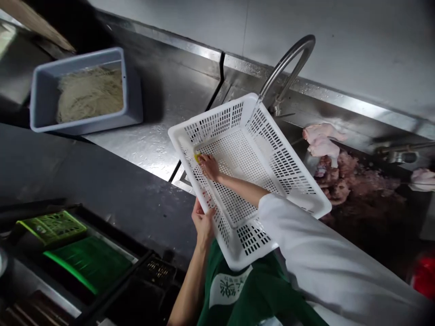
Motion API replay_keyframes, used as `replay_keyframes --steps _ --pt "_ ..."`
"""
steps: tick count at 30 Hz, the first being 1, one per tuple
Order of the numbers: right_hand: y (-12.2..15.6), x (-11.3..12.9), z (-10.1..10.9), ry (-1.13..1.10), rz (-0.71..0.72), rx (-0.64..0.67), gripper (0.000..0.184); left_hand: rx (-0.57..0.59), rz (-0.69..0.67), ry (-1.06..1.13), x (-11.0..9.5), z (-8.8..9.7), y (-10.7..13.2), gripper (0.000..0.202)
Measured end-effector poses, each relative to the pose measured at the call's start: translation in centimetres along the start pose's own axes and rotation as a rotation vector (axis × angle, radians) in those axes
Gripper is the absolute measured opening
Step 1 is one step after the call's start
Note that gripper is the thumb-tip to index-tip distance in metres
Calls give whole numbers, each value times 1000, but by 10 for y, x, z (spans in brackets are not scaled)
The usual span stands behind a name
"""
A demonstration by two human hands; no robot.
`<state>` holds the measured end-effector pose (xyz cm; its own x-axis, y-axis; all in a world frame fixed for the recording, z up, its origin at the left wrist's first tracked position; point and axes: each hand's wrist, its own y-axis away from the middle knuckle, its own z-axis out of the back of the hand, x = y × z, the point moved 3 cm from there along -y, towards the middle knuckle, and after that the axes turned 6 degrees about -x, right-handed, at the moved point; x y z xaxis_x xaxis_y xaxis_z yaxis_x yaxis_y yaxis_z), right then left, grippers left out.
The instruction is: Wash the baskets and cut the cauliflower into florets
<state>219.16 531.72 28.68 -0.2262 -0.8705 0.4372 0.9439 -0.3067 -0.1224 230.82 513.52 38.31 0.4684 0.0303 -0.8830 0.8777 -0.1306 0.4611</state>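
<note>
The left hand [204, 222] grips the near rim of a white basket [285, 170], fingers curled over the long side wall near its lower corner, thumb on the outside. The basket is tilted, held up over the edge of the sink [374, 217], its open side facing the camera, with its far corner just under the tap [288, 68]. The right hand [209, 166] reaches inside the basket, down on the perforated floor close to the left wall; its fingers are closed on a small yellow sponge [197, 157], pressed against the floor at the corner where floor meets wall. Only a bit of the sponge shows past the fingertips. The right arm wears a white sleeve [322, 258], pushed up past the forearm; a green apron [248, 294] shows below the basket.

In the sink, to the right of the basket, lies a heap of raw meat [350, 185], with pale chicken pieces [321, 138] at the far edge of the sink. On the steel counter [152, 145] left of the sink, toward its far left corner, stands a grey tub [44, 99] holding a beige, grainy mass. At the lower left, below the dark counter front, are green trays [84, 260] in a black rack. Something red [424, 276] sits at the right edge, too blurred to tell
</note>
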Motion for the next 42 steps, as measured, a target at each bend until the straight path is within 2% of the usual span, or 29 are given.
replay_keyframes --steps 2,4,7,8,9,11,13,14,16,18,21,23,24,26,28,29,31,33,35,37,39,41,42 --pt "43 6 -3 17 35 42 45 -26 -20 -8 4 8 0 76" --pt "94 -5 1 33 145 133 43 -36 -41 -16 8 15 -1 75" --pt "153 -46 22 23 409 357 41 -29 -64 -6 14 19 -3 76" --pt "161 -65 34 42 442 404 42 -28 -68 3 15 19 -4 75" --pt "161 -84 48 91 404 408 44 -27 -71 13 17 20 -5 74" --pt "144 -118 79 240 166 324 51 -31 -80 29 17 20 -6 71" --pt "120 -136 113 335 -74 208 55 -42 -101 38 12 21 -7 70" --pt "111 -138 130 338 -129 149 55 -50 -118 37 8 22 -7 70" --pt "104 -133 169 290 -133 -8 53 -69 -172 21 -4 24 -8 70" --pt "115 -127 211 231 -119 -255 50 -100 -257 11 -19 23 -10 71" --pt "164 -135 259 177 -239 -589 49 -177 -407 55 -42 19 -13 69" --pt "204 -150 266 149 -398 -654 48 -223 -498 93 -54 14 -17 67" --pt "222 -158 261 128 -494 -630 47 -239 -538 109 -60 12 -21 65" --pt "249 -172 240 50 -679 -491 45 -256 -604 121 -71 6 -31 63" --pt "263 -178 215 -88 -799 -342 42 -269 -638 121 -80 0 -41 60" --pt "264 -178 207 -190 -829 -314 41 -268 -636 125 -84 -4 -44 59" --pt "258 -172 201 -485 -837 -352 48 -247 -588 158 -87 -14 -47 59" --pt "246 -158 208 -841 -800 -418 60 -209 -505 201 -83 -27 -40 60" --pt "237 -141 225 -1058 -741 -486 65 -190 -426 212 -70 -39 -23 58" --pt "239 -129 246 -1034 -700 -626 66 -175 -344 191 -49 -50 0 54" --pt "253 -124 267 -895 -668 -772 68 -147 -253 171 -25 -58 23 53" --pt "273 -128 284 -756 -643 -829 72 -115 -165 167 -2 -65 42 52" --pt "283 -133 290 -680 -644 -811 73 -103 -134 174 6 -69 49 52"
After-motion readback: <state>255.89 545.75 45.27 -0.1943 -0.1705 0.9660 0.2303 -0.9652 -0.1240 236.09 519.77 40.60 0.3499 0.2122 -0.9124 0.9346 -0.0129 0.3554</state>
